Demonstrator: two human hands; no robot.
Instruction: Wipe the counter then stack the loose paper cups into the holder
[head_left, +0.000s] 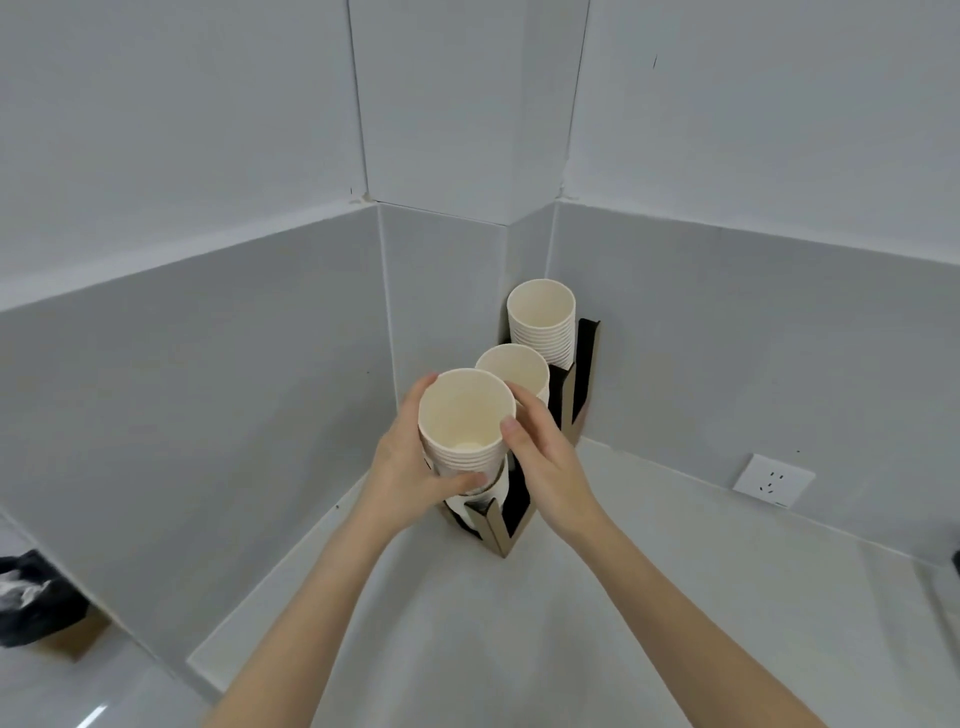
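From the head camera, you have the near stack of paper cups (464, 421) between both hands, its foot sunk in the front slot of the cardboard holder (496, 530). Your left hand (415, 467) wraps the stack's left side with the thumb across the ribbed rims; your right hand (545, 462) presses fingertips to the top rim on the opposite side. Neither hand is spread flat — both are closed lightly on the stack.

Judge these cups as very light, thin-walled and easily crushed; a nested stack is stiffer than a single cup, so hold low on the banded rims and don't squeeze the open mouth.

They are plain cream-white with rolled lips. Two more stacks stand beyond your right hand: a middle stack (511, 366) touching the held one, and a far stack (542, 319) in the corner. The bench (649, 571) below your forearms looks bare.
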